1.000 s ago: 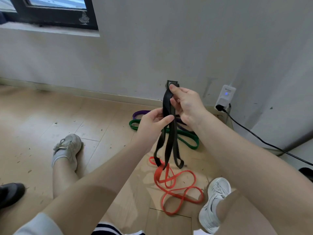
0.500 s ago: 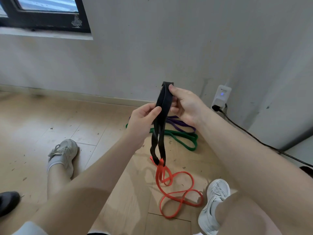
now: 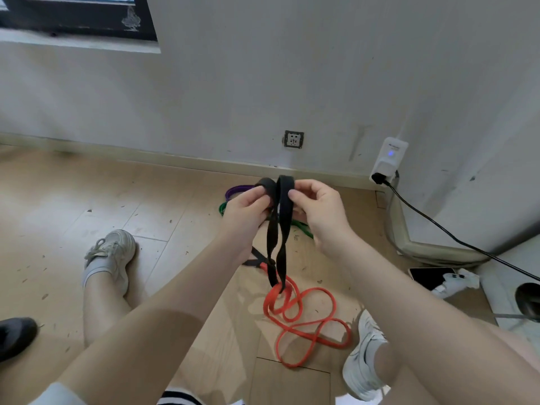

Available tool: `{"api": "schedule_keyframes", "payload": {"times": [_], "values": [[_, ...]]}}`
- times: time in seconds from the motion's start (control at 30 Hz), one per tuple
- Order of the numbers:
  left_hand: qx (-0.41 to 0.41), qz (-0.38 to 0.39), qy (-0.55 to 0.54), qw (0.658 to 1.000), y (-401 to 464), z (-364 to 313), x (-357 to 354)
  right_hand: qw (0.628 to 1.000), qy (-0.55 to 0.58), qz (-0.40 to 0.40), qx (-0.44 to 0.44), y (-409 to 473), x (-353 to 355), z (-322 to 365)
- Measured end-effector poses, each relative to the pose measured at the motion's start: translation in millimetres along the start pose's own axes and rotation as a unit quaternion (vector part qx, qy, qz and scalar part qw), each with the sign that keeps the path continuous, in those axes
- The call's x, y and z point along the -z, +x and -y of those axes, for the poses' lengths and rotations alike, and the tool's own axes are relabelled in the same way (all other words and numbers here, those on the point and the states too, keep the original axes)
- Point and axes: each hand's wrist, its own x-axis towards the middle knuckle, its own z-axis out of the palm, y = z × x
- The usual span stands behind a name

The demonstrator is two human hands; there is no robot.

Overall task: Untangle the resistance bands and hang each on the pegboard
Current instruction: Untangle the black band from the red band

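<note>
A black resistance band (image 3: 281, 244) hangs twisted between my two hands above the floor. My left hand (image 3: 245, 211) pinches one of its top loops, and my right hand (image 3: 318, 209) pinches the other loop beside it. The black band's lower end is threaded through an orange band (image 3: 306, 325) that lies coiled on the floor between my feet. Behind my hands lie a purple band (image 3: 236, 190) and a green band (image 3: 304, 229), both partly hidden. No pegboard is in view.
My white shoes (image 3: 112, 254) (image 3: 363, 358) flank the bands on the wooden floor. A wall socket (image 3: 294, 139), a white plug-in adapter (image 3: 390, 160) with a black cable (image 3: 455, 238), a phone (image 3: 432, 277) and a dark shoe (image 3: 14, 336) are nearby.
My hands have drawn apart, splitting the top of the black band into two separate loops. The band now hangs lower against the wall, and the wall socket behind it has come into sight.
</note>
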Motion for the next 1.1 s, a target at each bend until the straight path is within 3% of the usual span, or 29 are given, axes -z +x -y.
{"api": "schedule_keyframes", "payload": {"times": [0.1,0.23,0.37,0.43,0.63,0.73,1.0,1.1], "values": [[-0.005,-0.012,0.009,1.0,-0.3,-3.2,3.8,0.999,0.018,0.041,-0.01,-2.8,-3.8,0.2],[0.022,0.017,-0.053,0.998,-4.0,-0.5,-0.5,1.0,0.021,0.018,-0.003,-2.8,-7.7,-5.8],[0.023,-0.028,-0.047,0.998,-4.9,6.8,-1.6,0.995,-0.075,0.052,0.039,-5.4,-5.5,-8.9],[0.025,-0.044,-0.062,0.997,-3.8,5.5,-3.0,0.993,-0.072,0.09,0.031,-7.7,-4.7,-6.5],[0.007,0.014,0.108,0.994,-4.5,1.4,2.9,0.994,-0.021,0.11,0.001,-1.8,5.2,-3.2],[0.028,0.024,0.099,0.994,-6.1,5.3,3.9,0.99,-0.047,0.134,-0.008,-5.7,1.6,-3.3],[0.064,-0.01,0.004,0.998,-13.2,11.5,-5.0,0.999,-0.028,0.009,-0.038,-9.4,-13.5,-5.9],[0.038,0.009,0.03,0.999,-14.5,3.8,-6.3,0.999,-0.025,-0.028,-0.017,-8.9,-12.6,-4.8]]}}
